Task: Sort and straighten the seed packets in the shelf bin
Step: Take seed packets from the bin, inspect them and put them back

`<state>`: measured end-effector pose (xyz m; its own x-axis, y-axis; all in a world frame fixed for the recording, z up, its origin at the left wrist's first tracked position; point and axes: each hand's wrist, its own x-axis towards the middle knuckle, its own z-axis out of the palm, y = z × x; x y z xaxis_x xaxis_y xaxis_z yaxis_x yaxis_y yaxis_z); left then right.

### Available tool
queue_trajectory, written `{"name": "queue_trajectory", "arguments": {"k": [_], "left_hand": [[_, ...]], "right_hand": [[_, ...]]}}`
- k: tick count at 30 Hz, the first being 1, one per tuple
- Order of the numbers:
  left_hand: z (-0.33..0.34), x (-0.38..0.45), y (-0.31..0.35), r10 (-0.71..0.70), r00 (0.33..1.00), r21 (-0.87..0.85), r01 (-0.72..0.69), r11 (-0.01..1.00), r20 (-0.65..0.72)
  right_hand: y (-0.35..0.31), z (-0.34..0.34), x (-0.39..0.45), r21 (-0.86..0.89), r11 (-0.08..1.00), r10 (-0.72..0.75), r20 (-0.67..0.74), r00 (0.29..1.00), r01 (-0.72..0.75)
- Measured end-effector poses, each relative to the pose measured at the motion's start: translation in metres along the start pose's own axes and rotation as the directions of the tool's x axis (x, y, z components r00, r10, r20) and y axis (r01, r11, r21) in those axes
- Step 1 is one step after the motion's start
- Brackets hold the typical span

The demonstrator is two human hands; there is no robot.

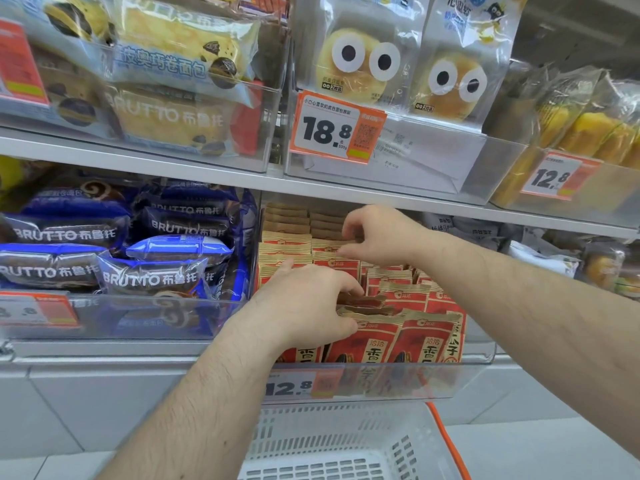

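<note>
Red and tan seed packets (412, 337) stand in rows inside a clear shelf bin (381, 382) on the lower shelf. My left hand (304, 303) reaches into the front rows, its fingers curled over the tan top edges of the front packets and its thumb against one. My right hand (377, 237) is farther back over the middle rows, its fingertips pinching the top of a packet there. Packets at the front right lean and overlap unevenly. The rows at the back left stand straighter.
Blue bread packs (145, 275) fill the bin to the left. Above are bins of bread with an orange price tag (332, 129). Grey packs (481, 233) lie to the right. A white basket (339, 448) with an orange handle sits below the shelf.
</note>
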<state>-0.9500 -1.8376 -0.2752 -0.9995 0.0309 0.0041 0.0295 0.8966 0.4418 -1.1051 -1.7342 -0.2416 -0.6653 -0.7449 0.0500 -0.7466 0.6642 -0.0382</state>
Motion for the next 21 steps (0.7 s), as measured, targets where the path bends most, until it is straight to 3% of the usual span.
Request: {"name": "queue_trajectory", "arguments": {"k": [4, 9, 14, 19, 21], "left_hand": [[-0.004, -0.004, 0.002, -0.005, 1.0, 0.001, 0.005, 1.0, -0.008], [-0.008, -0.008, 0.008, -0.021, 0.998, 0.037, 0.023, 0.999, -0.052], [-0.007, -0.009, 0.008, -0.042, 0.992, 0.084, 0.053, 0.995, -0.121], [-0.004, -0.014, 0.01, -0.103, 0.986, 0.098, 0.117, 0.988, -0.131], [-0.003, -0.015, 0.011, -0.122, 0.984, 0.089, 0.134, 0.987, -0.129]], "right_hand": [[-0.002, -0.013, -0.031, 0.183, 0.983, -0.038, 0.057, 0.998, 0.027], [-0.001, -0.009, -0.049, 0.172, 0.985, -0.025, 0.293, 0.956, -0.027], [-0.008, -0.01, -0.051, 0.094, 0.996, -0.02, 0.263, 0.965, -0.005], [-0.011, 0.0, -0.052, -0.102, 0.993, -0.02, 0.276, 0.961, 0.05], [-0.008, 0.003, -0.053, -0.072, 0.997, -0.017, 0.226, 0.974, 0.034]]}}
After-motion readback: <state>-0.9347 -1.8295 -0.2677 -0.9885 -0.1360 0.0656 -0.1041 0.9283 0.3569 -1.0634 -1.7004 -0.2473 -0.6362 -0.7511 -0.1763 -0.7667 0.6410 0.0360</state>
